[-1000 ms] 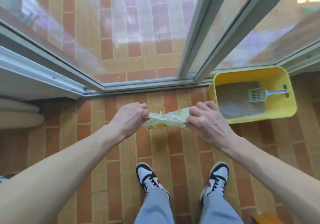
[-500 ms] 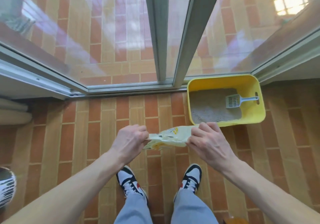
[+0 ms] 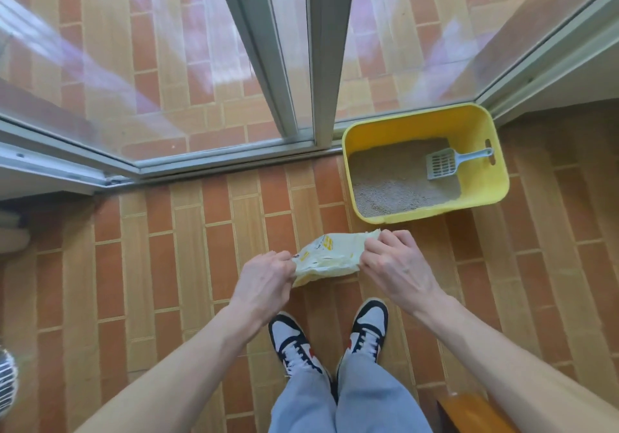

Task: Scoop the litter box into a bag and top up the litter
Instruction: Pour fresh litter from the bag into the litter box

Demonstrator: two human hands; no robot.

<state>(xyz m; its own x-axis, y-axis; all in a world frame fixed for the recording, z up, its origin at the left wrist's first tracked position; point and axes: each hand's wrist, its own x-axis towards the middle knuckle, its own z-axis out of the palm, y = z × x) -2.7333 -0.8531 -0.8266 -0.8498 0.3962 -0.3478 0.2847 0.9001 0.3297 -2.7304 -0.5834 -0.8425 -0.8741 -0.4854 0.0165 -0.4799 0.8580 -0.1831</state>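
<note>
Both hands pinching bag (image 3: 330, 258): left hand (image 3: 264, 280) gripping left edge, right hand (image 3: 390, 265) gripping right edge. Since a second ago, box (image 3: 482, 124) shifting lower in view, nearer; bag staying flat, mouth unopened. Scooping not yet started. Count: one bag, one box ahead-right by window, one scoop (image 3: 445, 163) lying on litter (image 3: 392, 184), two shoes.

The hands, left (image 3: 264, 280) and right (image 3: 393, 265), have stretched the bag (image 3: 330, 258) flatter, nearer the litter box (image 3: 482, 194).
</note>
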